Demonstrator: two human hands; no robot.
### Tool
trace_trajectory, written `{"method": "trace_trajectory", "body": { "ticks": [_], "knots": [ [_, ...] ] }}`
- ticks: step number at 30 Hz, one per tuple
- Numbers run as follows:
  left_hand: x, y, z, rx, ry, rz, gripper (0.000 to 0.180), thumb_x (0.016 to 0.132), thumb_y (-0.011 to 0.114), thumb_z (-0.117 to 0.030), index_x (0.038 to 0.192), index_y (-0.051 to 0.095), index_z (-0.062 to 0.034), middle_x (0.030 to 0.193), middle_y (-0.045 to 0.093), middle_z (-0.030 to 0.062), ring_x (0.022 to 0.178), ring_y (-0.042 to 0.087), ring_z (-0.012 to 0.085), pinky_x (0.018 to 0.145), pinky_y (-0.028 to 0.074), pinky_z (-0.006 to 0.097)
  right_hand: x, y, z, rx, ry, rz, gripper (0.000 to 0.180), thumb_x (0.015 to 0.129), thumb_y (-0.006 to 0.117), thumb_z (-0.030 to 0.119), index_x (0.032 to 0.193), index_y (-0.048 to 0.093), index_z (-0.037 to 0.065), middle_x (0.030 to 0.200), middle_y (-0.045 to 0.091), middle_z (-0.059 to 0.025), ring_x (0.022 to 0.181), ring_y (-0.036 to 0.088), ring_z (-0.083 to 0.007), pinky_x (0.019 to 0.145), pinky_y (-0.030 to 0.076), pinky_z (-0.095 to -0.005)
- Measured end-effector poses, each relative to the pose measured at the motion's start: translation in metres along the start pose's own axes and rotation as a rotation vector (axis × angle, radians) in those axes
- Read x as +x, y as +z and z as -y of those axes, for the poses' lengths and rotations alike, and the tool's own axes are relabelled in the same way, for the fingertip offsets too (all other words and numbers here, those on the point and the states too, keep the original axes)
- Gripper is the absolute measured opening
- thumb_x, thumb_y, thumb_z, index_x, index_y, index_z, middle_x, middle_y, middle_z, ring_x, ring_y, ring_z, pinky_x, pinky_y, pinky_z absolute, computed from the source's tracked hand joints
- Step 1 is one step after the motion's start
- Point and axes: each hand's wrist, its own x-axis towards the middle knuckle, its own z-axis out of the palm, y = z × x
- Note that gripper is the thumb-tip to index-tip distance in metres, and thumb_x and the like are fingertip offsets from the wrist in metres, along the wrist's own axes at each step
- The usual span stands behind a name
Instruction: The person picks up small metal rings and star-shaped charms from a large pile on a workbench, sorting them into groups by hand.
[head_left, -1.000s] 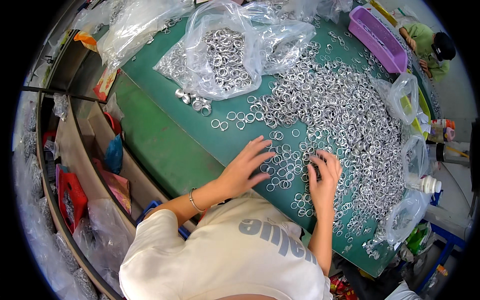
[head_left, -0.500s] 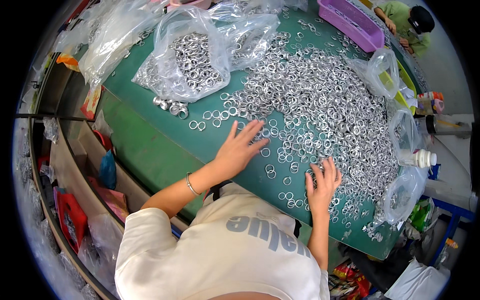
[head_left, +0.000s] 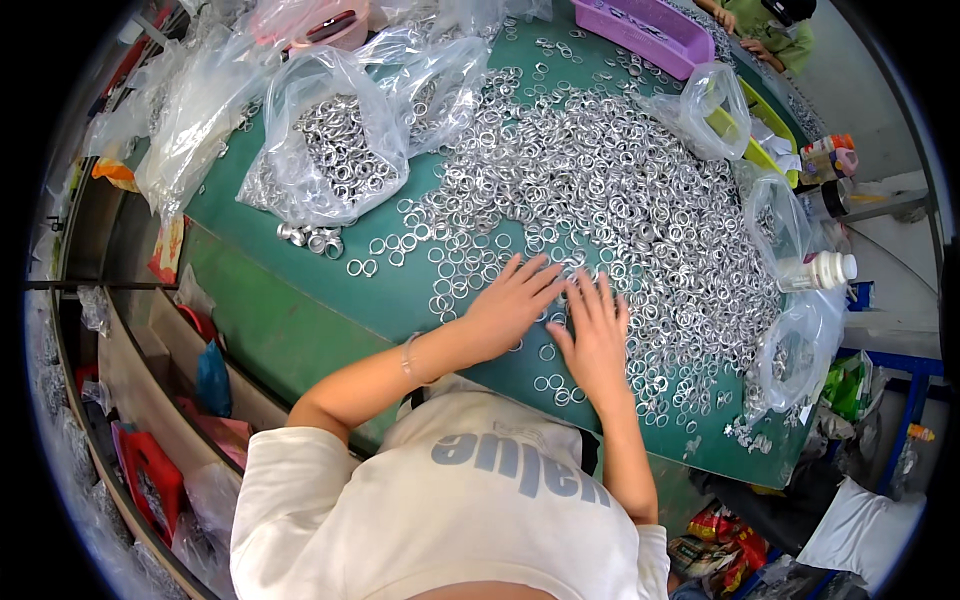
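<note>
Small silvery metal rings point(head_left: 660, 220) lie heaped in a broad, glinting pile over the right and middle of a smooth green tabletop point(head_left: 310, 270). Most are thin, round hoops with open centres, and some carry a small knob on the rim. In the thick of the pile they overlap in layers; toward the person they thin out into a loose scatter, some lying singly and flat on the green.

Both hands are at this near edge of the pile, palms down and close beside each other. The left hand point(head_left: 513, 305) is open, its fingers extended and slightly parted, pointing away and to the right over the rings. The right hand point(head_left: 597, 340) is also open, its fingers straight and fanned a little, the thumb held out toward the left hand. Neither is closed around anything; whether a ring is under the fingers or palms cannot be told. A thin metal bracelet point(head_left: 408, 355) circles the left wrist.

Beyond the left hand, a crinkled, clear plastic bag point(head_left: 385, 110) gapes open on more rings, and a few wider, shiny bands point(head_left: 315, 240) sit in front of it. At the far side stands a rigid purple plastic bin point(head_left: 640, 48). To the right are a yellow-green tray point(head_left: 755, 150) and a white-capped bottle point(head_left: 825, 270). A co-worker in green point(head_left: 790, 45) is partly visible at top right.
</note>
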Motion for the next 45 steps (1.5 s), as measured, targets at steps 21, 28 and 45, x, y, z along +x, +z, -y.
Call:
{"method": "trace_trajectory", "body": {
  "ticks": [21, 28, 45],
  "knots": [
    [-0.040, -0.029, 0.000, -0.141, -0.321, -0.302, 0.021, 0.073, 0.065, -0.003, 0.094, 0.061, -0.0063, 0.094, 0.054, 0.0068, 0.089, 0.051, 0.0245, 0.076, 0.036, 0.035, 0.020, 0.010, -0.007, 0.035, -0.002, -0.278, 0.011, 0.075, 0.066, 0.006, 0.084, 0.061, 0.004, 0.091, 0.057, -0.0049, 0.080, 0.050, -0.0208, 0.071, 0.037, -0.0338],
    [-0.019, -0.022, 0.002, -0.177, -0.151, -0.271, 0.026, 0.074, 0.063, -0.004, 0.100, 0.059, -0.0063, 0.099, 0.054, 0.0077, 0.092, 0.050, 0.0250, 0.078, 0.036, 0.036, -0.006, -0.036, -0.019, 2.011, 0.621, -0.221, 0.029, 0.078, 0.055, -0.006, 0.106, 0.054, 0.001, 0.095, 0.058, -0.0067, 0.070, 0.052, -0.0125, 0.059, 0.043, -0.0241],
    [0.056, 0.007, 0.011, -0.008, 0.057, -0.005, 0.014, 0.076, 0.058, -0.006, 0.089, 0.061, -0.0050, 0.107, 0.052, 0.0070, 0.096, 0.047, 0.0231, 0.078, 0.035, 0.035, -0.033, -0.034, -0.030, 2.110, 0.334, -0.229, 0.021, 0.092, 0.048, 0.016, 0.075, 0.047, 0.003, 0.071, 0.044, -0.0076, 0.064, 0.042, -0.0146, 0.049, 0.033, -0.0240]
  ]
}}
